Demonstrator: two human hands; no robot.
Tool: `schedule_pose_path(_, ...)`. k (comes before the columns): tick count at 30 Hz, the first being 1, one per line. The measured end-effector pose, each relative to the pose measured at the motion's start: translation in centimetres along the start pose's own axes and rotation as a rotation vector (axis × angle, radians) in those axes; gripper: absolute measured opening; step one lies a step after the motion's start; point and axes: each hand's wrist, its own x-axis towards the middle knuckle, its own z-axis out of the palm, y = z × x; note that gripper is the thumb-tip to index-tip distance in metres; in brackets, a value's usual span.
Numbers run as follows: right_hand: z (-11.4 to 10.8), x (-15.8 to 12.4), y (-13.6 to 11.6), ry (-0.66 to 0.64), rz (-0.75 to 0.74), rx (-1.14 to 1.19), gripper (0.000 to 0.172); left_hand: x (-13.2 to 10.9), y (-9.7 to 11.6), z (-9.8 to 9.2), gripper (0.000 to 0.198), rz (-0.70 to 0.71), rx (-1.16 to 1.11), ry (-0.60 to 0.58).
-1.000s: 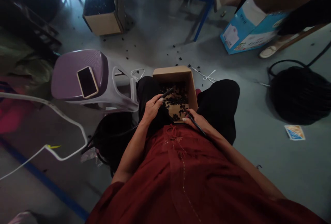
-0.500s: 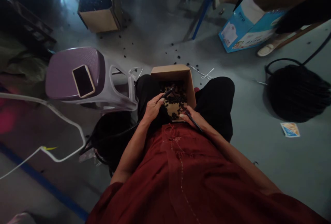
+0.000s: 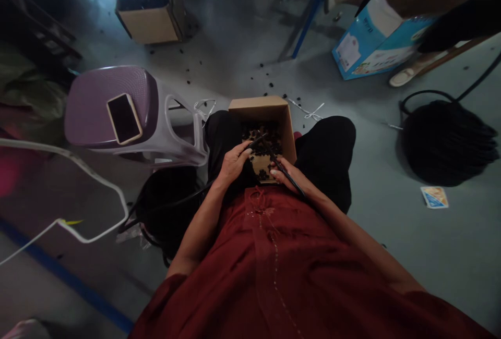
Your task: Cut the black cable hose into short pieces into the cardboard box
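Observation:
A small cardboard box [image 3: 261,104] rests on my lap between my knees, holding several small black parts [image 3: 270,143]. My left hand [image 3: 233,162] is closed on a thin black cable whose end [image 3: 258,141] points into the box. My right hand [image 3: 286,176] is closed on another black cable [image 3: 285,173] that runs back along my wrist. The two cable ends meet over the box. I wear a dark red top and black trousers.
A purple plastic stool [image 3: 92,107] with a phone [image 3: 124,118] on it stands at my left. A second box of black parts [image 3: 148,8] sits at the far left. Black cable coils [image 3: 450,141] lie right, a blue carton [image 3: 376,41] and another person's legs [image 3: 426,0] beyond.
My hands have drawn slightly closer together over the box, bringing the cable ends nearer. The view has shifted a little.

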Motion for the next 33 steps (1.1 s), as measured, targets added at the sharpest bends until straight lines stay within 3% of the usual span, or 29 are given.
schedule_pose_path(8, 0.6, 1.2, 0.8, -0.035, 0.015, 0.1, 0.049, 0.2, -0.5, 0.1, 0.036, 0.075, 0.005, -0.038)
schedule_pose_path(17, 0.1, 1.2, 0.7, -0.023, -0.05, 0.021, 0.053, 0.3, -0.8, 0.0, 0.033, 0.146, 0.137, -0.096)
schedule_pose_path(25, 0.3, 0.4, -0.4, 0.056, -0.032, -0.158, 0.039, 0.4, -1.2, 0.2, 0.034, 0.152, 0.223, -0.122)
schedule_pose_path(33, 0.5, 0.5, 0.3, 0.071, -0.05, -0.198, 0.031, 0.5, -1.2, 0.4, 0.035, 0.147, 0.285, -0.138)
